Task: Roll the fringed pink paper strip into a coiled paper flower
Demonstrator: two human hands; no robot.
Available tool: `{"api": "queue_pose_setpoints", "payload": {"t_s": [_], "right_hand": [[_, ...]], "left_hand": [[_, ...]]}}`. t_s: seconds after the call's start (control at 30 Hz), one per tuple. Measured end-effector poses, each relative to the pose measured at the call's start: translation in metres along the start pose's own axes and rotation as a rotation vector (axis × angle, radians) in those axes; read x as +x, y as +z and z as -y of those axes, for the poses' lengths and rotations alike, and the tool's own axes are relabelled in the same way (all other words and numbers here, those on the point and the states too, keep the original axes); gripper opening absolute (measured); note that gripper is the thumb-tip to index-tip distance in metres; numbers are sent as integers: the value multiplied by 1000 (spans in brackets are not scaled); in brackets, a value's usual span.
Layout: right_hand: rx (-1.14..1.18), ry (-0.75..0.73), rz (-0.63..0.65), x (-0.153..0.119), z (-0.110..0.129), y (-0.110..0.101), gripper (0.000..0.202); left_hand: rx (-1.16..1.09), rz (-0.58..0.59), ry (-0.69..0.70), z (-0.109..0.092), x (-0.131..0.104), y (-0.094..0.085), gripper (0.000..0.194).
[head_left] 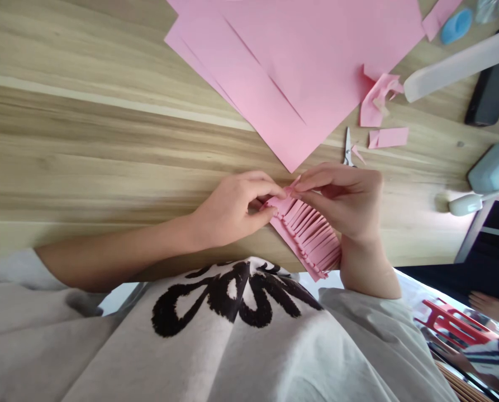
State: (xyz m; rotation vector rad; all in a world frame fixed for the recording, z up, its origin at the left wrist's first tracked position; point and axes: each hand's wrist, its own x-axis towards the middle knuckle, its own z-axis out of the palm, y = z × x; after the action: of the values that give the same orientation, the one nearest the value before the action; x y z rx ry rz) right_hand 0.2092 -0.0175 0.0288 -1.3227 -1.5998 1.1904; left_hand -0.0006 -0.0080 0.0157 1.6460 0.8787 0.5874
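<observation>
A pink paper strip (312, 234) cut into a fringe lies slanted at the table's near edge, its narrow tabs rolled or curled along one side. My left hand (249, 204) pinches its upper left end between thumb and fingers. Close beside it, my right hand (341, 192) is closed on the top end of the same strip, thumb against forefinger. Just beyond my right hand lie scissors (348, 146), blades pointing away, their handles hidden by the hand.
Large pink paper sheets (299, 67) cover the far middle of the wooden table (85, 145). Pink offcuts (388, 137), a blue ring-shaped object (456, 25), a long whitish bar (459, 64) and a black object (490, 92) lie right. Another person's hand (494, 309) shows beyond the table, near a red stool (459, 324).
</observation>
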Motion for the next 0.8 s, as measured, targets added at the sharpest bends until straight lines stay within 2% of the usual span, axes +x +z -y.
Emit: {"api": "queue_pose_setpoints", "payload": {"t_s": [0.17,0.33,0.63,0.8], "right_hand": [[57,27,-35,-2,0,1,23],[115,29,-10,-4,-3,1,21],[42,-29,-14,-2,-3,3,18],[56,17,-37,-5,-2,2,20]], "left_hand": [[-14,-5,11,2,-1,1,21],[-11,-5,13,2,-1,1,19],[-2,3,5,-1,0,0,16],[8,6,-1,-1,0,0,16]]}}
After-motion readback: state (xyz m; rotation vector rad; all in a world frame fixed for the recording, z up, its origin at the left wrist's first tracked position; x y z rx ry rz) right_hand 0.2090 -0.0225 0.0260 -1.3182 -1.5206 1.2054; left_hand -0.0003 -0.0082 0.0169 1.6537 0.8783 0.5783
